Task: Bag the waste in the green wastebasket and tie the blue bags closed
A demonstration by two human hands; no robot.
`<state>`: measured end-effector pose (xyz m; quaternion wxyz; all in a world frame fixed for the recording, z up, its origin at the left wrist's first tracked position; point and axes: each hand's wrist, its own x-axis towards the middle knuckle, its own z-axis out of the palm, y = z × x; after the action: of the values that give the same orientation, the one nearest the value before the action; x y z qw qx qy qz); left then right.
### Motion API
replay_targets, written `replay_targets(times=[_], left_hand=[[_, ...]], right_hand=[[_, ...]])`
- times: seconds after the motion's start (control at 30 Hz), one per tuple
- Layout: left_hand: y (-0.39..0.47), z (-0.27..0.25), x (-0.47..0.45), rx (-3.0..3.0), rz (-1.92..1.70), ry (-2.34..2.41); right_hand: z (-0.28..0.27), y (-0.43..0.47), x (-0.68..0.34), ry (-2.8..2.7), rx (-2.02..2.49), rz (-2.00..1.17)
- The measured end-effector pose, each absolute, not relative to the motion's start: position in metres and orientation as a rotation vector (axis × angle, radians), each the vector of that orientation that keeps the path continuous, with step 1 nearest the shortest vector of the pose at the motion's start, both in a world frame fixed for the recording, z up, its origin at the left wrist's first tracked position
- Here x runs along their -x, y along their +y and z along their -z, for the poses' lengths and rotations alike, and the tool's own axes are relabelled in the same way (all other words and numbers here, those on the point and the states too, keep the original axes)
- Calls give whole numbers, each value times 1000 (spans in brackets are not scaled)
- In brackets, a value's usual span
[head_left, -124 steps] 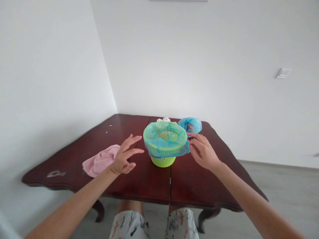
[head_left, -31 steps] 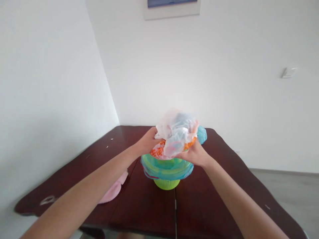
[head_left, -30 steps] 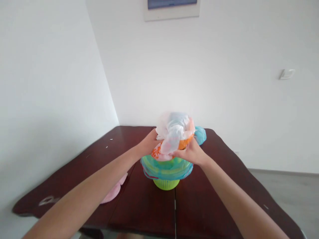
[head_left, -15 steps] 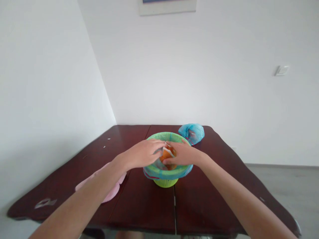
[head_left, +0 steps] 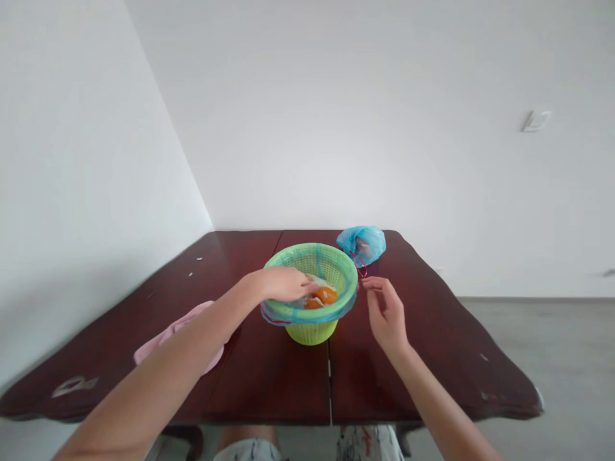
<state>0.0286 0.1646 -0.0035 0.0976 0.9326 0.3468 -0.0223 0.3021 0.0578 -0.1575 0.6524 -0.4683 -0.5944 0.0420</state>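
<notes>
A light green plastic mesh basket (head_left: 310, 333) stands mid-table with a thin blue bag (head_left: 283, 318) lining it and folded over its rim. Orange items and whitish crumpled scraps (head_left: 327, 295) lie inside; what they are exactly, I cannot make out. My left hand (head_left: 283, 283) reaches over the rim with fingers stretched down onto these contents, the tips partly hidden. Just right of the basket, my right hand (head_left: 387, 314) is held with bent fingers, a gap between them and the thumb, its fingertips close to the rim.
Behind the basket to the right sits a filled blue plastic bag (head_left: 362, 244) with a red drawstring (head_left: 360, 264). A folded pink cloth (head_left: 177, 330) lies left, partly under my left forearm. White scraps dot the dark wooden table (head_left: 273, 384); walls stand behind and left.
My right hand has come out of the basket and moved to its right side. The left hand stays inside on the contents. The view has shifted slightly.
</notes>
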Motion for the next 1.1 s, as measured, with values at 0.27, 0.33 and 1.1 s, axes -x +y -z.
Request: replay_targets(times=[0.27,0.33,1.1], left_hand=[[84,51,58,-3099,-1107,537],[71,85,59,-3195,-1223,602],[49,99,-5,-2752,-1642,656]], right_hand=[[191,39,-293,-1588,1156,197],[185,43,-290,-1582,1129,319],[87,12,-285,-1888,836,124]])
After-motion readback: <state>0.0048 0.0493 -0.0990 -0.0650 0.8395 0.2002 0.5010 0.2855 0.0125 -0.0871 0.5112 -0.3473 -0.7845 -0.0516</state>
